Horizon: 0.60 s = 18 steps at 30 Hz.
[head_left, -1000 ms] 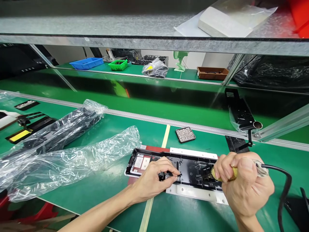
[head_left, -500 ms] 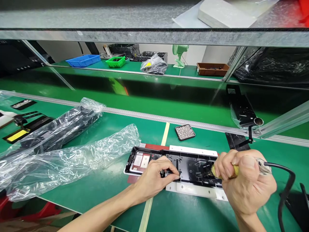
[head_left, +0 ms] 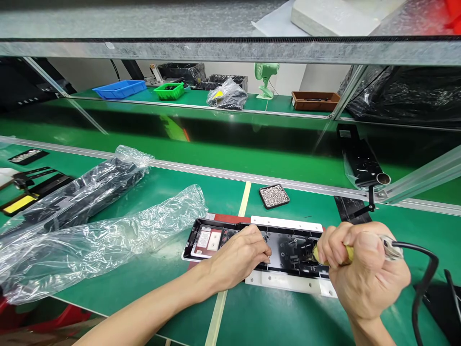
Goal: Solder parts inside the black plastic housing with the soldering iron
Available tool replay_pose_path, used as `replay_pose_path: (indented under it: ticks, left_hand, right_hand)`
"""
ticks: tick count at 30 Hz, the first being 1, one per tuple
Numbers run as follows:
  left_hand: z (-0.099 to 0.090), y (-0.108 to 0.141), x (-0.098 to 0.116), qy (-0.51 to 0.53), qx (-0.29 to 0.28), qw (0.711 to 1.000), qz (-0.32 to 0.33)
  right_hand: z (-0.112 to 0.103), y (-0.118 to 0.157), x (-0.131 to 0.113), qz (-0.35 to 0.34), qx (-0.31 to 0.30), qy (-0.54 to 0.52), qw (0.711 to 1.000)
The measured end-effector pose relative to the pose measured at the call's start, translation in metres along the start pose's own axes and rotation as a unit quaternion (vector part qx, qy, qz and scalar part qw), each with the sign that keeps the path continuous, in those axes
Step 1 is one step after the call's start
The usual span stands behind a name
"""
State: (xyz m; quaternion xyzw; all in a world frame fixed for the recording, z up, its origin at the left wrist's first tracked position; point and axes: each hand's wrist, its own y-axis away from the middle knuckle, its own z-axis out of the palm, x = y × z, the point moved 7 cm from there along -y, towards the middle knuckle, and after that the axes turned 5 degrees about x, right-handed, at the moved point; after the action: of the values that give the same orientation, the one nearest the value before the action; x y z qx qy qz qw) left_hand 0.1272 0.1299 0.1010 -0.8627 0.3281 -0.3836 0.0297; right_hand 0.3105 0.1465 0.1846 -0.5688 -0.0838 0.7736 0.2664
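A long black plastic housing (head_left: 288,241) lies in a white fixture (head_left: 284,282) on the green bench. Over its middle is my left hand (head_left: 245,257), knuckles up and fingers curled together at the inside of the housing. Whatever those fingertips pinch is hidden. My right hand (head_left: 370,274) is wrapped round a yellow corded electric screwdriver (head_left: 348,254), thumb on top. The tool points left and down into the right part of the housing; its tip is hard to make out. A small black tray (head_left: 274,196) of tiny silver parts sits behind the housing.
Clear plastic bags (head_left: 137,235) lie at left, one around a dark long part (head_left: 97,187). A metal shelf (head_left: 216,52) crosses overhead. The tool's black cord (head_left: 427,274) hangs at right, near a black bracket-like part (head_left: 363,158). Bins and a green fan (head_left: 265,79) stand behind.
My left hand has turned over more, its fingers curling inward where thumb and fingertip showed before. The right hand keeps its grip with little movement. The whole view has shifted slightly.
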Motion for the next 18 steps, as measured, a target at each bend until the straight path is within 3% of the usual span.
replay_pose_path:
  ticks: [18]
  left_hand:
    - [-0.004, 0.022, 0.012, -0.096, 0.046, 0.992, 0.067]
  right_hand:
    - [0.000, 0.001, 0.001, 0.012, -0.001, -0.005, 1.000]
